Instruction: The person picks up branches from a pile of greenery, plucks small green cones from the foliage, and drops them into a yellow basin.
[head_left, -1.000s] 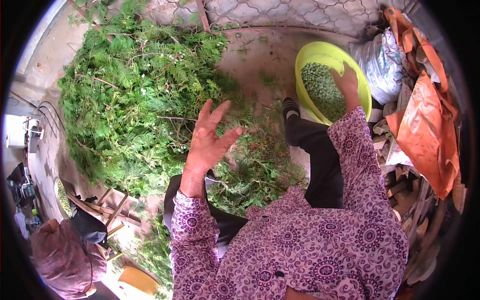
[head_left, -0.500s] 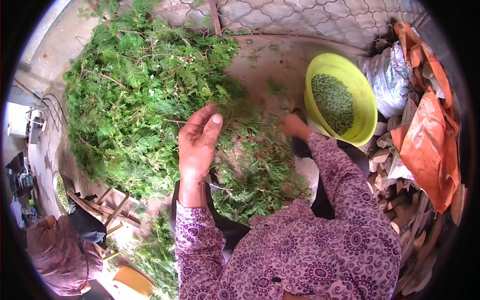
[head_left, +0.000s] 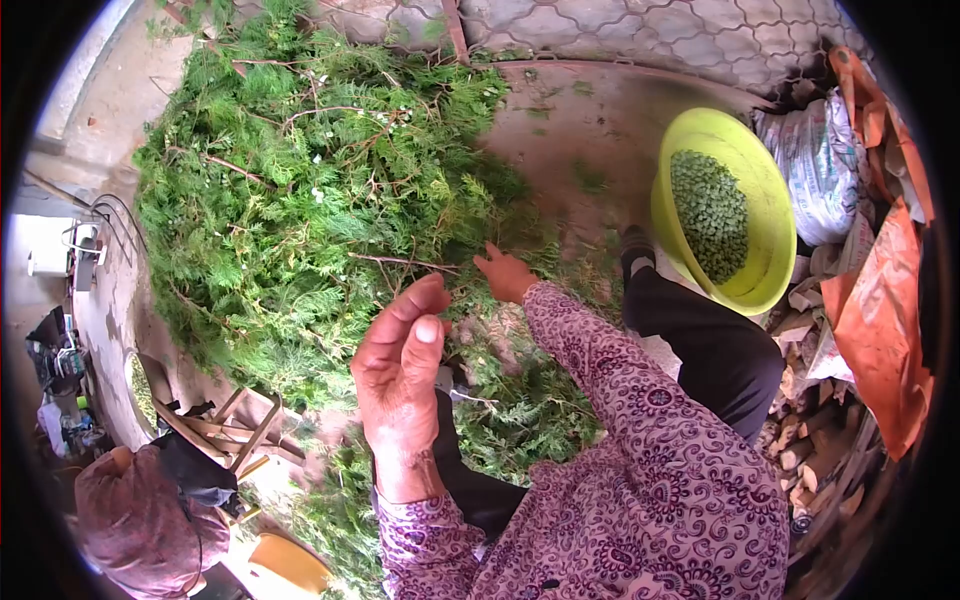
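Note:
In the middle of the view my left hand is raised with its fingers curled together and the thumb near the fingertips. Whatever it may hold is too small to make out. My right hand reaches to the right edge of the big pile of green feathery branches, fingers apart, nothing visible in them. A bare brown twig lies between the pile and my hands. To the right, a tilted yellow-green basin holds many small green cones or seeds.
Cut sprigs lie around my legs. On the right are a white sack, an orange sheet and split wood. At the lower left, another person is near a wooden frame and an orange-yellow basin.
My right hand has moved left from beside the basin to the branches. My left hand sits lower in the view. The basin and sacks appear farther right as the view has shifted.

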